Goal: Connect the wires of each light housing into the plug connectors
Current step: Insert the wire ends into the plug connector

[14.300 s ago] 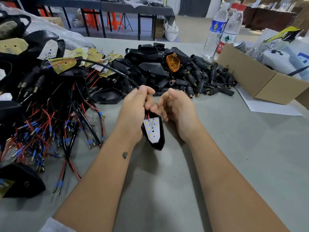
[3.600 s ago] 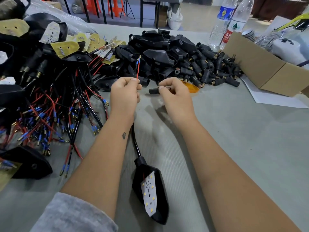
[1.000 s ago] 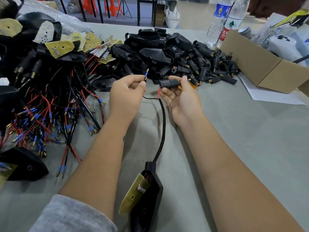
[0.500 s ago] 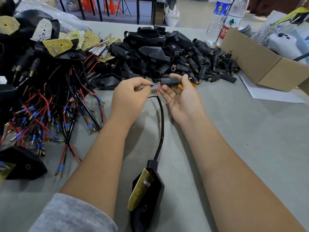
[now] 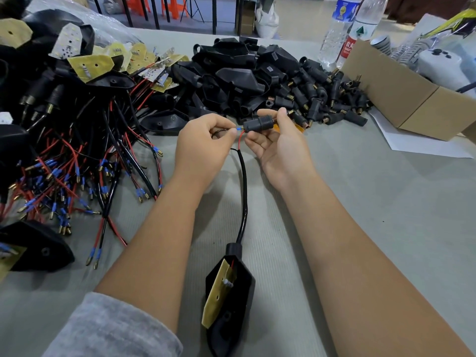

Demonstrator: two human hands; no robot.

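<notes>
Now the blue-tipped wire [image 5: 239,129] has come right up to the mouth of the plug connector [image 5: 260,123]; a second ago the left hand [image 5: 203,145] held that tip up and well apart from it, and half a second ago it was only just arriving. The left hand pinches the wire just behind the blue sleeve, and the right hand [image 5: 279,148] grips the connector between thumb and fingertips, its brass end pointing away toward the heap. The red wire [image 5: 240,141] already runs up into the connector's back, so I'd judge one lead is seated and this is the second going in; whether the tip has entered the socket I cannot tell from where I stand.

The black cable [image 5: 244,191] trails back between the forearms to the light housing [image 5: 229,300], which lies on the table [image 5: 373,228] close to the person with its yellow board [image 5: 219,295] tilted up out of the shell. That housing has rolled a little since the white LED face showed.

The table wears a grey ribbed cloth. To the left sprawls a tangle of wired housings [image 5: 64,155]; further back is a heap of empty black shells and loose connectors [image 5: 283,83]. A cardboard box [image 5: 401,99], two water bottles [image 5: 345,29] and a white sheet [image 5: 422,145] sit at right. Beyond, dark table legs and orange stools stand on a pale floor.
</notes>
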